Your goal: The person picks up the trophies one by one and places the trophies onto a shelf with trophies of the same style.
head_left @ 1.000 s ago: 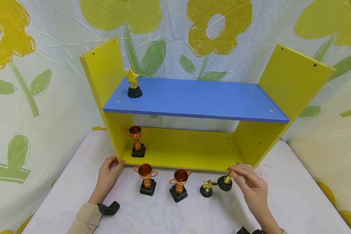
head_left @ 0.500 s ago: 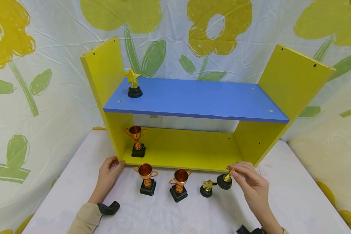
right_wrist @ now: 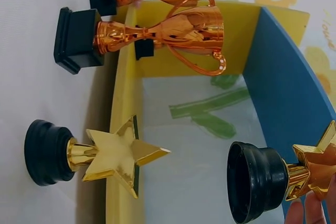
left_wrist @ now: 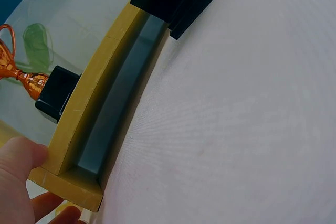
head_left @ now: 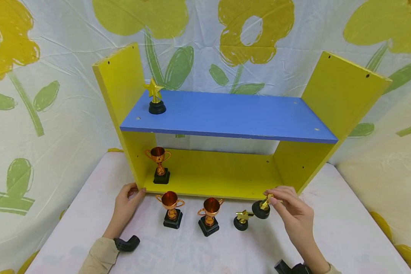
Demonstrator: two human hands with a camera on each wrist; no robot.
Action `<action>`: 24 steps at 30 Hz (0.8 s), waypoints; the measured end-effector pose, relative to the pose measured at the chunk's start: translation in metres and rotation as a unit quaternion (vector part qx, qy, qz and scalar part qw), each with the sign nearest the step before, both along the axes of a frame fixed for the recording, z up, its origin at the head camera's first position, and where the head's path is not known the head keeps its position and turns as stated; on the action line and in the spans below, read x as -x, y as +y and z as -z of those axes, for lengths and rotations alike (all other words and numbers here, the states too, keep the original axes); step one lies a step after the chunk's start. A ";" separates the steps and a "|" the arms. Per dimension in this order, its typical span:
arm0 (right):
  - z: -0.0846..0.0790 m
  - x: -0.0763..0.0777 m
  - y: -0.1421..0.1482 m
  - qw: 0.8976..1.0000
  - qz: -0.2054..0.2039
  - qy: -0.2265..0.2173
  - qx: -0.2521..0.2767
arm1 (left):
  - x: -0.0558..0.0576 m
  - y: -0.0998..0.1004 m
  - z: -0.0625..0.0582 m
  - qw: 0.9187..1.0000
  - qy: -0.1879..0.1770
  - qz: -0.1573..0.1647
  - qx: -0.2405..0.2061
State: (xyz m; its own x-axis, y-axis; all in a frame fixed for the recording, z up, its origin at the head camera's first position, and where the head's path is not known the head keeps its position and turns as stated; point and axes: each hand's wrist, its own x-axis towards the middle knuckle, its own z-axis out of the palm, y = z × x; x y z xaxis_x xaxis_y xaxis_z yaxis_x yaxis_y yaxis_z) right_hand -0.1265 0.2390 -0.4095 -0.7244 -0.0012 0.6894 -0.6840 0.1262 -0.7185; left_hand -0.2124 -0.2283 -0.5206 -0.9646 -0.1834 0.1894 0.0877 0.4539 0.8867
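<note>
My right hand (head_left: 294, 213) pinches a gold star trophy (right_wrist: 257, 182) by its star. Its black round base hangs tilted above the table, the hollow underside showing in the right wrist view. Just left of it, a second star trophy (head_left: 241, 220) stands on the table. My left hand (head_left: 128, 201) grips the lower left front corner of the yellow and blue shelf (head_left: 222, 116), thumb on one side and fingers round the other. Two bronze cup trophies (head_left: 172, 219) (head_left: 209, 226) stand before the shelf.
Another star trophy (head_left: 156, 107) stands at the left of the blue upper board. Below it, a bronze cup trophy (head_left: 161, 176) stands at the left of the yellow bottom board. A flower-patterned cloth (head_left: 72, 95) hangs behind the shelf.
My right hand has lifted the star trophy up from beside the other one, slightly to the left. The left hand stays at the shelf corner.
</note>
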 end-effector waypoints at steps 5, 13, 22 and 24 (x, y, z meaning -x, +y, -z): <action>-0.002 0.002 -0.002 1.000 -0.016 0.015 0.016 | -0.001 0.000 -0.001 1.000 0.002 0.002 0.001; -0.005 0.004 -0.003 0.999 -0.023 0.021 0.017 | -0.001 -0.001 0.000 1.000 0.009 0.002 0.004; -0.007 0.003 -0.004 1.000 -0.013 0.016 0.016 | 0.000 -0.002 0.002 1.000 0.003 0.006 0.017; -0.007 0.003 -0.004 1.000 -0.016 0.017 0.019 | 0.000 -0.002 0.002 1.000 0.005 0.007 0.020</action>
State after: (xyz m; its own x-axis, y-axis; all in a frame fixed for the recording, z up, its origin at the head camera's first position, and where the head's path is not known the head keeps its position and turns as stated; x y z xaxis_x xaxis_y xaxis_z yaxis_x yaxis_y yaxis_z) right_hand -0.1294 0.2347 -0.4025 -0.6999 0.0019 0.7142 -0.7120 0.0764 -0.6980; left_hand -0.2119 -0.2307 -0.5226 -0.9653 -0.1618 0.2050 0.1026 0.4869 0.8674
